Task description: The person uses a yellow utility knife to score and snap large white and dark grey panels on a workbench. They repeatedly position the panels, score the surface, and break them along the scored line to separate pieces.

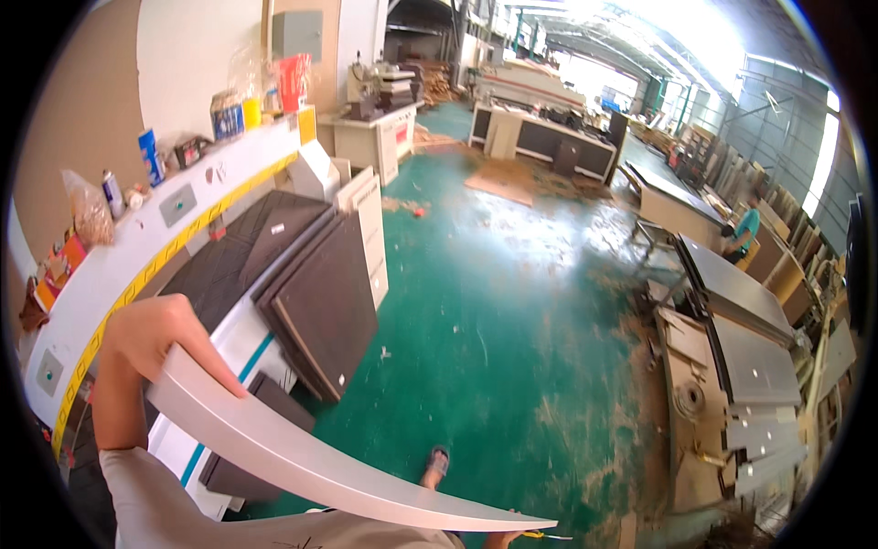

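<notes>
Board slants across the person's front above the green floor — left hand gripping one end, right hand at the other, its hold too hidden to tell — and might knock the dark panels if its left end swings forward.

We see our left hand raised at lower left, wrist sharply bent, knuckles up, one finger stretched down rightward in a grip. Our bare left forearm stands nearly upright above a pale sleeve. Our right hand shows only partly at the lower edge, its fingers hidden.
</notes>
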`<state>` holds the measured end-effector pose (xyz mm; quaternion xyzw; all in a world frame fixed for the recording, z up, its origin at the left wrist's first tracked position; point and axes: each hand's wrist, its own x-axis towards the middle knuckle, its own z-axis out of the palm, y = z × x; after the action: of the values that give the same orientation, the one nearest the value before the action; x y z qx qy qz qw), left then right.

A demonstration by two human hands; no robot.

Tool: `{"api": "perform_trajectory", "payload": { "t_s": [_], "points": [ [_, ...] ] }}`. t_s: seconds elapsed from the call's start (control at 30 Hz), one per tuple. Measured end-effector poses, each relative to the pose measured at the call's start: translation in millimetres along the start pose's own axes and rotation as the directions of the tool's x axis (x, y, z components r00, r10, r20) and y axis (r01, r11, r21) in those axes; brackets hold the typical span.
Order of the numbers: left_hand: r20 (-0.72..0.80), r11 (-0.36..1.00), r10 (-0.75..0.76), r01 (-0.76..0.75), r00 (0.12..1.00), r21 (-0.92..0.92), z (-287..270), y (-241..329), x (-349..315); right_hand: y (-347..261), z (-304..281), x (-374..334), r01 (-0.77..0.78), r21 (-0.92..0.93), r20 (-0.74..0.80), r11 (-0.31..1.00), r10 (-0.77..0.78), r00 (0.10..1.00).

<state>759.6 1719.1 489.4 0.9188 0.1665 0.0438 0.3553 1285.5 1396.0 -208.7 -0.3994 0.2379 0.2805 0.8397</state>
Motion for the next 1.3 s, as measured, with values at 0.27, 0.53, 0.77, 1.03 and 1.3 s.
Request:
{"api": "perform_trajectory", "payload": {
  "t_s": [0.27, 0.53, 0.77, 1.03, 1.3],
  "points": [
    [0.282, 0.902, -0.018, -0.107, 0.959, 0.419, 11, -63, 332, 130, 391, 64, -0.383, -0.257, 0.259, 0.887, 0.445, 0.857],
    [-0.098, 0.881, 0.026, 0.023, 0.995, 0.473, 38, -328, 537, 261, 651, 149, -0.467, -0.519, 0.33, 0.715, 0.672, 0.663],
    [-0.167, 0.924, -0.098, 0.152, 0.981, 0.351, -131, -492, 676, 341, 872, 273, -0.424, -0.591, 0.27, 0.686, 0.664, 0.697],
    [-0.204, 0.907, -0.248, 0.301, 0.947, 0.296, -298, -669, 819, 476, 1130, 388, -0.48, -0.599, 0.258, 0.641, 0.722, 0.642],
    [-0.333, 0.808, -0.447, 0.534, 0.83, 0.247, -478, -868, 982, 624, 1422, 534, -0.515, -0.66, 0.258, 0.547, 0.809, 0.528]
  ]
}}
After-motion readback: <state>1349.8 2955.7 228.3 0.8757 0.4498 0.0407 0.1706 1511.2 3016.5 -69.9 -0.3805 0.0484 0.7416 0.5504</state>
